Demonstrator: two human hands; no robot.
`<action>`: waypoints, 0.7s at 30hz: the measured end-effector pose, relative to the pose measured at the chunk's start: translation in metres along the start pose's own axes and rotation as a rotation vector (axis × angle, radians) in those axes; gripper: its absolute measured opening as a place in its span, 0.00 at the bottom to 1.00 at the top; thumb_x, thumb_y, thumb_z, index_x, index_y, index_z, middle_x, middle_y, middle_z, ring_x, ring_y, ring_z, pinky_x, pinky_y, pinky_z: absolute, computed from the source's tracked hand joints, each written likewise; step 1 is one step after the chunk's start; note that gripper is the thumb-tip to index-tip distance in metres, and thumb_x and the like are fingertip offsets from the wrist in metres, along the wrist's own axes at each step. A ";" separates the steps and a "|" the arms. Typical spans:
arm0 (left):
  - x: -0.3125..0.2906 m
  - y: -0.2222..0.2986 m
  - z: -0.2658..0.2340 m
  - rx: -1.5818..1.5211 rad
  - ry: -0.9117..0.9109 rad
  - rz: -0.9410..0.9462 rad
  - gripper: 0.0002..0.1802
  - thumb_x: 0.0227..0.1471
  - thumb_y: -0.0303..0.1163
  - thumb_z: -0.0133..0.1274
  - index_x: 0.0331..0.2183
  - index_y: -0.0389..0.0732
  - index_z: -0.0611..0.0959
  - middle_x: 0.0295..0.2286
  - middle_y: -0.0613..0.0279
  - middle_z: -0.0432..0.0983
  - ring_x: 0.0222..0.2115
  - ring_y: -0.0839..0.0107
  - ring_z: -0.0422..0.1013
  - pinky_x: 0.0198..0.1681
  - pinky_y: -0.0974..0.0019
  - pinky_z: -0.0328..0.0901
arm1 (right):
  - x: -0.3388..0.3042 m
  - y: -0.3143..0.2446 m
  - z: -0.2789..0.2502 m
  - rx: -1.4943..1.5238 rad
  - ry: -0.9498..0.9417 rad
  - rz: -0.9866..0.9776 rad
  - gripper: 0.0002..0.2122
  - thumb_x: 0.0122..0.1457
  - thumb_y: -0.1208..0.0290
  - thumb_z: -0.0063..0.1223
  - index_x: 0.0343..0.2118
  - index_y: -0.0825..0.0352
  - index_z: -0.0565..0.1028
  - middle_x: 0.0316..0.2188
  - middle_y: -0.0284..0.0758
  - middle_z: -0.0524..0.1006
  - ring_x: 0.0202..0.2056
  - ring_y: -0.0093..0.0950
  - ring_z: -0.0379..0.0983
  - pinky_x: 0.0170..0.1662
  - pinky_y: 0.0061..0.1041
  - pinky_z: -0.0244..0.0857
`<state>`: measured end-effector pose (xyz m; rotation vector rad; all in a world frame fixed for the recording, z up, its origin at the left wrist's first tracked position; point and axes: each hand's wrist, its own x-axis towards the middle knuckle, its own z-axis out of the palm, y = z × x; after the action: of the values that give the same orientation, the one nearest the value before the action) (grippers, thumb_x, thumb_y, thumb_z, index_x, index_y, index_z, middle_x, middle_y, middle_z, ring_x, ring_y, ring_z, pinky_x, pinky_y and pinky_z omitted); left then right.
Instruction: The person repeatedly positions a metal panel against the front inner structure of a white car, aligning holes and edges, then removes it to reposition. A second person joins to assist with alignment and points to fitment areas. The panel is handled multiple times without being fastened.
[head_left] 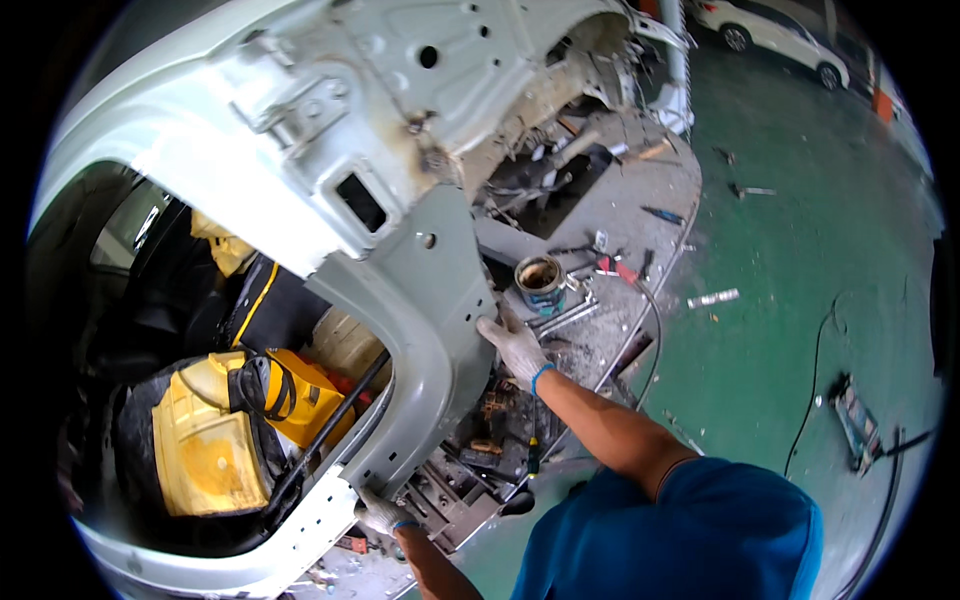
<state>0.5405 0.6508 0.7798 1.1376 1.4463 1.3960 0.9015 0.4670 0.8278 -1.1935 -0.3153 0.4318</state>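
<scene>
A grey metal pillar panel (432,268) lies against the bare white car body (215,130), curving around the lower corner of the door opening. My right hand (515,345), in a white knit glove with a blue cuff, grips the panel's outer edge, its thumb on the face and the other fingers partly hidden. At the panel's lower end, near the white sill (240,572), my left hand (382,514) is closed around the edge in a similar glove. Its fingertips are mostly hidden behind the metal.
Below the panel, a grey platform (655,190) holds an open paint can (540,283), a cordless drill (487,447) and scattered tools. Through the door opening show a yellow foam seat cushion (210,440) and a yellow case (300,395). A jack-like tool (856,425) and cables lie on the green floor.
</scene>
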 end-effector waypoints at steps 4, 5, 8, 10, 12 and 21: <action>-0.005 0.006 0.009 0.006 0.038 -0.036 0.26 0.61 0.42 0.60 0.45 0.25 0.77 0.40 0.47 0.83 0.37 0.58 0.78 0.44 0.53 0.73 | -0.007 0.007 -0.003 -0.171 0.027 -0.219 0.54 0.53 0.46 0.69 0.74 0.69 0.50 0.57 0.56 0.77 0.58 0.46 0.75 0.60 0.36 0.68; -0.005 0.005 0.011 -0.030 0.052 -0.032 0.26 0.60 0.42 0.61 0.45 0.25 0.77 0.39 0.47 0.82 0.37 0.57 0.78 0.44 0.53 0.73 | -0.009 0.006 -0.002 -0.325 0.071 -0.201 0.56 0.51 0.44 0.70 0.74 0.70 0.50 0.57 0.57 0.76 0.59 0.48 0.75 0.60 0.37 0.69; 0.000 -0.002 0.015 -0.028 0.067 -0.031 0.27 0.58 0.41 0.63 0.46 0.26 0.76 0.42 0.44 0.81 0.38 0.55 0.78 0.45 0.50 0.73 | -0.009 -0.006 0.000 -0.324 0.033 -0.095 0.58 0.47 0.47 0.73 0.74 0.70 0.49 0.63 0.57 0.71 0.61 0.47 0.72 0.62 0.37 0.67; 0.006 -0.007 0.014 -0.041 0.063 -0.025 0.27 0.58 0.40 0.63 0.47 0.27 0.75 0.44 0.43 0.80 0.39 0.54 0.78 0.45 0.49 0.72 | -0.011 -0.017 -0.003 -0.325 -0.032 0.003 0.57 0.48 0.55 0.75 0.75 0.71 0.47 0.67 0.53 0.67 0.66 0.42 0.66 0.67 0.33 0.61; 0.012 -0.011 0.013 -0.044 0.045 -0.040 0.26 0.58 0.41 0.62 0.48 0.30 0.75 0.45 0.44 0.79 0.40 0.53 0.77 0.45 0.49 0.72 | -0.014 -0.026 -0.005 -0.388 -0.004 -0.007 0.58 0.48 0.55 0.75 0.75 0.71 0.46 0.69 0.53 0.64 0.69 0.44 0.62 0.70 0.33 0.57; 0.008 0.004 0.005 0.123 0.012 -0.048 0.23 0.61 0.43 0.56 0.45 0.30 0.81 0.41 0.50 0.82 0.41 0.59 0.78 0.45 0.52 0.72 | -0.017 -0.034 -0.003 -0.484 0.094 -0.096 0.62 0.46 0.44 0.70 0.74 0.77 0.45 0.72 0.63 0.53 0.74 0.51 0.49 0.73 0.39 0.53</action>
<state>0.5437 0.6594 0.7835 1.1646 1.5765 1.2975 0.8929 0.4460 0.8583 -1.6569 -0.4073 0.2173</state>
